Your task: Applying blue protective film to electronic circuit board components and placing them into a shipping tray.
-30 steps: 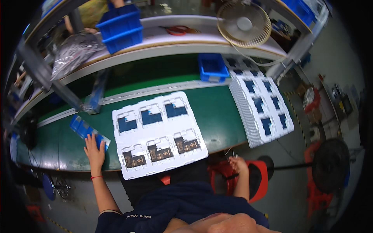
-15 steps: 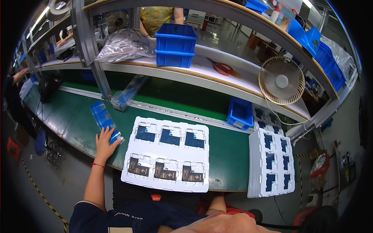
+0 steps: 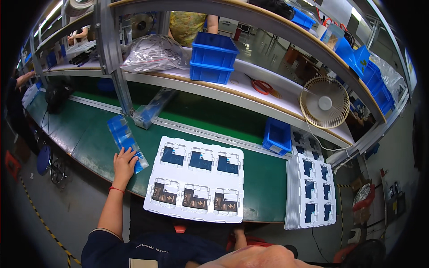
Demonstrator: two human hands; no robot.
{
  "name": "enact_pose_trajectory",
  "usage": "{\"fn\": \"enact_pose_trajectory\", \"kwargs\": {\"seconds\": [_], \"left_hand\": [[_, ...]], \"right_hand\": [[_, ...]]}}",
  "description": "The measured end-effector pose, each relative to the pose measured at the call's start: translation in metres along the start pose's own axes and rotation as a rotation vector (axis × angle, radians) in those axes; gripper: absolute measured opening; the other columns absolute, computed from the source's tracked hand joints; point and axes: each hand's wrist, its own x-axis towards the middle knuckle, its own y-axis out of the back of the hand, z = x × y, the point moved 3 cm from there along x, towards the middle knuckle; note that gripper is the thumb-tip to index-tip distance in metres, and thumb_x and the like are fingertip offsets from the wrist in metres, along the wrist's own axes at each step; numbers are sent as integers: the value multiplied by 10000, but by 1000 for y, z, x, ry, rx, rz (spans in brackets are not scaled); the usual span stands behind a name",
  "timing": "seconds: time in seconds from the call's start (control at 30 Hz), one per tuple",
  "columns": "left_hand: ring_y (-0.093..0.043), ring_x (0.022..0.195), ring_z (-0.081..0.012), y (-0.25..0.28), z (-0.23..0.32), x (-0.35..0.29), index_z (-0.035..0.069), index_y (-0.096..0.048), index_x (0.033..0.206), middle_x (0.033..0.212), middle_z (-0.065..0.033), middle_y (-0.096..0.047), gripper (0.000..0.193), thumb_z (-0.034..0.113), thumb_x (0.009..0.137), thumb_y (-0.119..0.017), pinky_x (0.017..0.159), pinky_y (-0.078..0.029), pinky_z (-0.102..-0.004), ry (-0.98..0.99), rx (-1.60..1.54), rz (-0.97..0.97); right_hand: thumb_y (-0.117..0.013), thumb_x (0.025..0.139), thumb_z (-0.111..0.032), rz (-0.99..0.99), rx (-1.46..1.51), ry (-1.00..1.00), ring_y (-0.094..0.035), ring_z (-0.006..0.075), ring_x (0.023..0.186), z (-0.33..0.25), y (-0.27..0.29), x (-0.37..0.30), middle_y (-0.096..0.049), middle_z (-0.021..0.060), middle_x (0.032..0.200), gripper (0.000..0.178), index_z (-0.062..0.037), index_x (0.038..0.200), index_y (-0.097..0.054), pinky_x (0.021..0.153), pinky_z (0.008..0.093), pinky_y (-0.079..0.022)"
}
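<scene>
Head view: left hand [image 3: 124, 164] rests, fingers spread, on a blue strip [image 3: 119, 130]; right hand [image 3: 239, 230] too obscured to tell.

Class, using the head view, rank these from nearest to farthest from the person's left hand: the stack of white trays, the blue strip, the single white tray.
From the left hand:
1. Blue strip: partly under the hand.
2. Single white tray: just to its right.
3. Stack of white trays: far right, beyond the single tray.
</scene>
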Motion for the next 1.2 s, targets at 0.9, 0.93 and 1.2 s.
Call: {"fn": "enact_pose_trajectory", "kwargs": {"seconds": [0.9, 0.93, 1.2], "left_hand": [[-589, 697, -231, 41, 148, -48, 72, -670, 725, 688, -54, -636, 89, 137, 703, -727, 666, -444, -329, -603, -658, -187], [-588, 697, -235, 40, 150, -52, 68, -675, 722, 681, -61, -630, 90, 123, 690, -739, 647, -451, -332, -620, -642, -198], [-591, 756, -253, 61, 148, -71, 35, -653, 993, 763, -77, -642, 298, 141, 727, -737, 699, -468, -347, -406, -699, 33]], "right_hand": [[-681, 781, -45, 242, 319, 1349, -614, 263, 928, -383, 48, -208, -631, 148, 1018, 305, -5, 1076, -613, 788, 334, -486], [-682, 787, -46, 219, 311, 1344, -627, 242, 880, -380, 41, -204, -646, 133, 959, 268, -3, 1047, -632, 753, 308, -490], [-673, 806, -37, 203, 485, 1128, -640, 146, 716, -349, 34, -193, -676, 95, 813, 142, -9, 945, -675, 643, 246, -492]]}}
